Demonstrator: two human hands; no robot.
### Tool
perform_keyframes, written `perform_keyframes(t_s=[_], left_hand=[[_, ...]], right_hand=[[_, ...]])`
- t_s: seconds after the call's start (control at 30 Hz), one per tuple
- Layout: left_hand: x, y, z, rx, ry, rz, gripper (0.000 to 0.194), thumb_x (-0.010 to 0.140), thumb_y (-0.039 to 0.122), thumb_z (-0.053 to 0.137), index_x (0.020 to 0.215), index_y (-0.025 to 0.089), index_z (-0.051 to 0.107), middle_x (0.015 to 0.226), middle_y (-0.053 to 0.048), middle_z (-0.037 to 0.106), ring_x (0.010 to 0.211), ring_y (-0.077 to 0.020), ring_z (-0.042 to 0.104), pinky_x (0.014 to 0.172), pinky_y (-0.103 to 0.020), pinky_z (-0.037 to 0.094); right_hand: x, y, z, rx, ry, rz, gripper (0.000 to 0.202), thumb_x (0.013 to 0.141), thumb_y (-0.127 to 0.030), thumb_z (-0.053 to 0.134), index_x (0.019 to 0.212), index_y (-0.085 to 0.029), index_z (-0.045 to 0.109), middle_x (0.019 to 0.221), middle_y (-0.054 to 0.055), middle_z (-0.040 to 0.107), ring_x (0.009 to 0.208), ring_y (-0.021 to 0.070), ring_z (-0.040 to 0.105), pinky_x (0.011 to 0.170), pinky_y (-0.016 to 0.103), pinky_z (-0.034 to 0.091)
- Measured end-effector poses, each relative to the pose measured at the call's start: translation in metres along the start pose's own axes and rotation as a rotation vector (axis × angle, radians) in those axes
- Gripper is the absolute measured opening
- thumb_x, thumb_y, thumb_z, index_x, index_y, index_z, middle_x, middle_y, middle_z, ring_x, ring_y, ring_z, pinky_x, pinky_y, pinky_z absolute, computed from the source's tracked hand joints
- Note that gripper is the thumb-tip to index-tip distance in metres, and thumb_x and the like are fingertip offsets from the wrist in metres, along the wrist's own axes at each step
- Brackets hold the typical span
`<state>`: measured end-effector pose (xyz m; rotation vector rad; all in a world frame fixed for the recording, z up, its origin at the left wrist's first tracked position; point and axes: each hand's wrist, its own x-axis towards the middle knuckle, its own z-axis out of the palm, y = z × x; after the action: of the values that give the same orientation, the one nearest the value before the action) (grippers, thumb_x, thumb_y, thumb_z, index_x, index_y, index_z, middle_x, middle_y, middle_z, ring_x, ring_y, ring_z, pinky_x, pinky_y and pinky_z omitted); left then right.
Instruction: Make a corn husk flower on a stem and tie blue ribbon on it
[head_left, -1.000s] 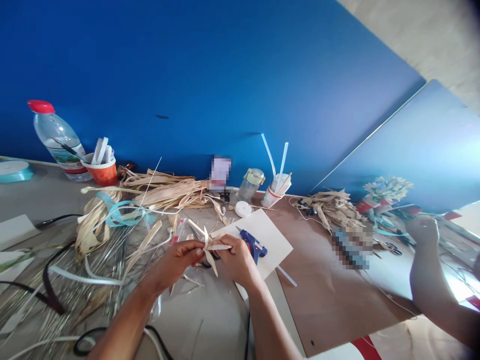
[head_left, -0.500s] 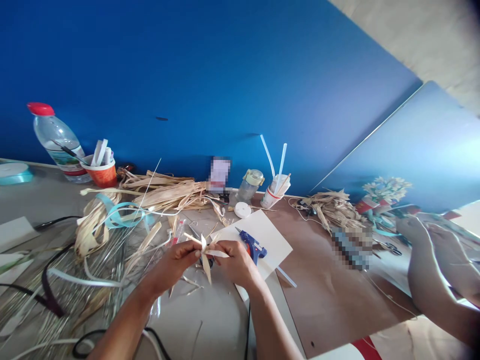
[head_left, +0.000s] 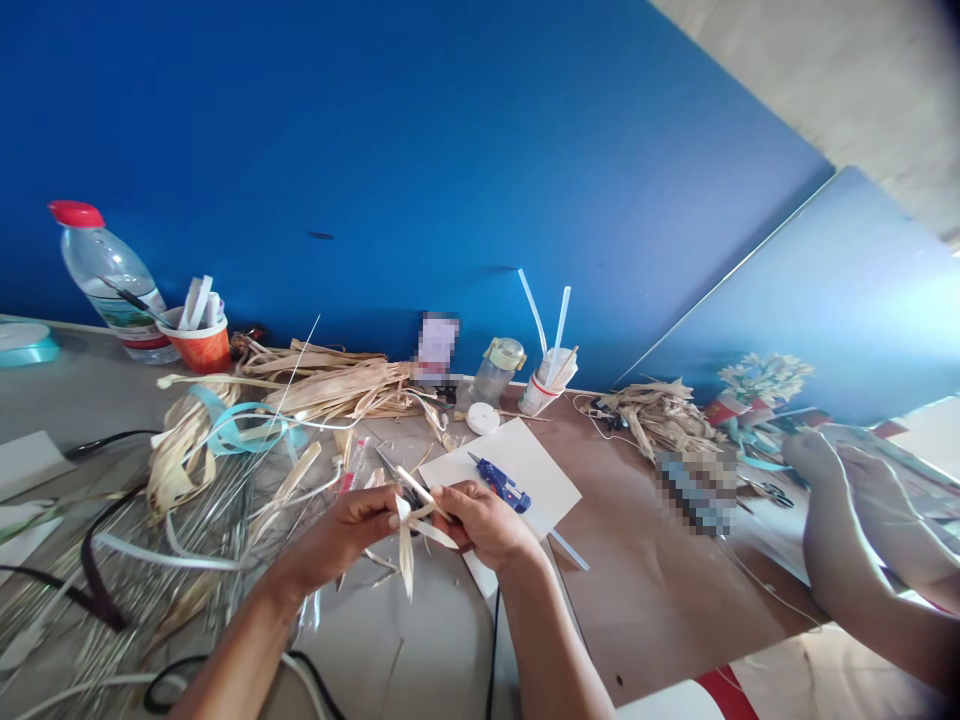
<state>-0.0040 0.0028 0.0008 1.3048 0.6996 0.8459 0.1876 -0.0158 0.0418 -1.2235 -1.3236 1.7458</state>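
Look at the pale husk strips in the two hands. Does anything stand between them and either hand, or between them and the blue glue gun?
Nothing visible separates the husk strips from the left hand or right hand; both grip them. Towards the glue gun, the right hand itself stands between.

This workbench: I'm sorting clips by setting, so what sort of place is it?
Probably a shared craft workspace: a blue glue gun lies on white card, dried husks are heaped behind the left hand, and another person's forearm reaches in at the right.
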Motion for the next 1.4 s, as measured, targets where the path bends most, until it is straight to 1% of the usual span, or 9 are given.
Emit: perform_keyframes(t_s=[0.27, 0.43, 0.6, 0.7, 0.77, 0.9, 1.13, 1.23, 1.4], left_hand=[[-0.004, 0.004, -0.003, -0.032, -0.018, 0.003, 0.013, 0.07, 0.031, 0.072, 0.063, 0.02, 0.069, 0.065, -0.001, 0.059, 0.066, -0.0185, 0.052, 0.064, -0.028, 0.04], [-0.003, -0.007, -0.008, -0.174, 0.083, -0.028, 0.019, 0.07, 0.037, 0.074, 0.068, 0.019, 0.07, 0.063, 0.0, 0.055, 0.064, -0.0141, 0.047, 0.06, -0.024, 0.038], [0.002, -0.013, -0.013, -0.365, 0.282, -0.019, 0.022, 0.066, 0.038, 0.078, 0.075, 0.019, 0.071, 0.062, 0.001, 0.054, 0.06, -0.0115, 0.046, 0.058, -0.022, 0.038], [0.004, -0.015, -0.015, -0.366, 0.33, -0.005, 0.021, 0.068, 0.036, 0.078, 0.077, 0.019, 0.071, 0.066, 0.001, 0.058, 0.063, -0.0118, 0.049, 0.061, -0.023, 0.04], [0.004, -0.017, -0.016, -0.34, 0.321, 0.0, 0.02, 0.07, 0.036, 0.076, 0.079, 0.019, 0.071, 0.065, 0.002, 0.057, 0.066, -0.0122, 0.051, 0.064, -0.022, 0.041], [0.005, -0.017, -0.014, -0.385, 0.326, 0.042, 0.02, 0.069, 0.035, 0.077, 0.077, 0.019, 0.07, 0.064, 0.002, 0.059, 0.067, -0.0113, 0.052, 0.068, -0.022, 0.042], [0.009, -0.01, -0.012, -0.518, 0.417, 0.167, 0.012, 0.074, 0.028, 0.073, 0.074, 0.019, 0.066, 0.067, 0.003, 0.056, 0.059, -0.0076, 0.045, 0.06, -0.019, 0.04], [0.01, -0.009, -0.011, -0.521, 0.418, 0.18, 0.013, 0.075, 0.026, 0.072, 0.07, 0.018, 0.063, 0.067, 0.002, 0.056, 0.062, -0.0086, 0.047, 0.06, -0.019, 0.04], [0.013, -0.01, -0.009, -0.539, 0.542, 0.156, 0.015, 0.07, 0.028, 0.074, 0.071, 0.018, 0.064, 0.064, 0.002, 0.055, 0.059, -0.009, 0.044, 0.055, -0.02, 0.039]], right_hand=[[0.0, 0.002, -0.018, 0.215, -0.073, 0.036, 0.055, 0.066, -0.068, 0.06, 0.044, -0.018, 0.05, 0.032, -0.009, 0.025, 0.033, 0.0046, 0.016, 0.037, 0.021, 0.01], [0.009, 0.006, -0.029, 0.3, 0.264, -0.044, 0.048, 0.07, -0.063, 0.06, 0.057, -0.017, 0.053, 0.042, -0.009, 0.032, 0.038, 0.0047, 0.018, 0.039, 0.021, 0.014], [0.025, 0.02, -0.018, -0.238, 0.552, -0.12, 0.032, 0.082, -0.045, 0.05, 0.07, -0.017, 0.06, 0.055, -0.004, 0.046, 0.047, 0.01, 0.036, 0.046, 0.023, 0.028], [0.029, 0.025, -0.011, -0.619, 0.629, -0.164, 0.02, 0.082, -0.029, 0.049, 0.084, -0.016, 0.065, 0.074, 0.004, 0.06, 0.07, 0.0174, 0.054, 0.066, 0.028, 0.042], [0.03, 0.027, -0.009, -0.715, 0.659, -0.152, 0.031, 0.081, -0.022, 0.05, 0.107, -0.012, 0.064, 0.099, 0.012, 0.064, 0.093, 0.023, 0.059, 0.083, 0.033, 0.044], [0.032, 0.03, -0.003, -0.796, 0.677, -0.202, 0.04, 0.081, -0.014, 0.049, 0.119, -0.011, 0.061, 0.118, 0.017, 0.061, 0.111, 0.0263, 0.056, 0.096, 0.037, 0.041], [0.033, 0.03, 0.019, -0.738, 0.511, -0.353, 0.024, 0.085, -0.014, 0.05, 0.093, -0.016, 0.072, 0.092, 0.009, 0.072, 0.085, 0.0197, 0.066, 0.079, 0.028, 0.048], [0.033, 0.029, 0.027, -0.748, 0.467, -0.348, 0.024, 0.085, -0.012, 0.05, 0.093, -0.016, 0.072, 0.093, 0.009, 0.072, 0.084, 0.0193, 0.066, 0.076, 0.027, 0.049], [0.034, 0.026, 0.033, -0.771, 0.456, -0.337, 0.027, 0.086, -0.012, 0.05, 0.104, -0.014, 0.069, 0.101, 0.011, 0.071, 0.092, 0.0206, 0.065, 0.082, 0.03, 0.048]])
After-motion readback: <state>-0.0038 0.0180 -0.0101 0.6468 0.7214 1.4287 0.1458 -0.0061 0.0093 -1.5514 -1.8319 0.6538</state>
